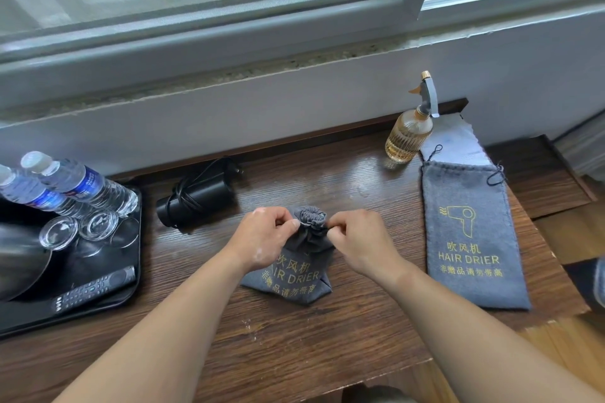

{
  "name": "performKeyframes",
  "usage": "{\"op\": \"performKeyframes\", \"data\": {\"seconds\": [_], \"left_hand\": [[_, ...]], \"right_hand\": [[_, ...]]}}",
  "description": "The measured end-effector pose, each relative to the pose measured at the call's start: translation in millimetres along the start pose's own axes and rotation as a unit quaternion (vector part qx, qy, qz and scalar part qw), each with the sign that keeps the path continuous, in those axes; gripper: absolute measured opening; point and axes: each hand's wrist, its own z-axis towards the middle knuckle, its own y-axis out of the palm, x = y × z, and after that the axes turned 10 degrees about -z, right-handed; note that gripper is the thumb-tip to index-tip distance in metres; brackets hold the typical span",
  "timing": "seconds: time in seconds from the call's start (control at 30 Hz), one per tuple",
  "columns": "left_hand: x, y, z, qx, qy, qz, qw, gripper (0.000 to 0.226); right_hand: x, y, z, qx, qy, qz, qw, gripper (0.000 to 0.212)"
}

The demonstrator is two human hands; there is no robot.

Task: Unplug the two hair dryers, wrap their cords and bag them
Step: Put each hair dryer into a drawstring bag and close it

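A filled grey drawstring bag marked HAIR DRIER stands at the middle of the wooden table, its mouth gathered tight at the top. My left hand pinches the bag's neck from the left, and my right hand pinches it from the right. Whatever is inside the bag is hidden. A black hair dryer lies to the left, its cord wound around the body and its plug free by the wall. A second grey bag lies flat at the right.
A black tray at the left holds two water bottles, upturned glasses, a kettle and a remote. An amber spray bottle stands at the back right. The table edge drops off to the right.
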Motion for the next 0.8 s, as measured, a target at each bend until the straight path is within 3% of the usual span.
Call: {"op": "performKeyframes", "data": {"seconds": [0.3,0.4,0.47,0.53,0.67,0.8], "left_hand": [[-2.4,5.7,-2.6,0.049,-0.002,0.032,0.998,0.032],[-6.0,1.5,-0.8,0.034,-0.018,-0.001,0.999,0.032],[-9.2,-1.6,-1.8,0.022,-0.019,-0.016,0.999,0.032],[-10.5,-2.0,-3.1,0.012,-0.016,-0.02,1.0,0.031],[-11.3,-0.2,-1.3,0.01,-0.019,-0.028,0.999,0.03],[-10.2,0.3,0.1,0.007,-0.021,-0.031,0.999,0.029]], "right_hand": [[8.7,1.7,-0.1,0.071,-0.063,-0.106,0.99,0.03],[10.0,1.0,-2.1,0.063,-0.011,0.035,0.997,0.032],[7.2,2.0,-4.9,0.007,0.089,0.219,0.972,0.031],[7.3,7.1,-6.0,-0.031,0.157,0.271,0.949,0.024],[8.3,9.3,-6.6,-0.112,0.111,0.134,0.978,0.021],[2.9,14.3,-12.2,-0.073,0.002,-0.091,0.993,0.051]]}}
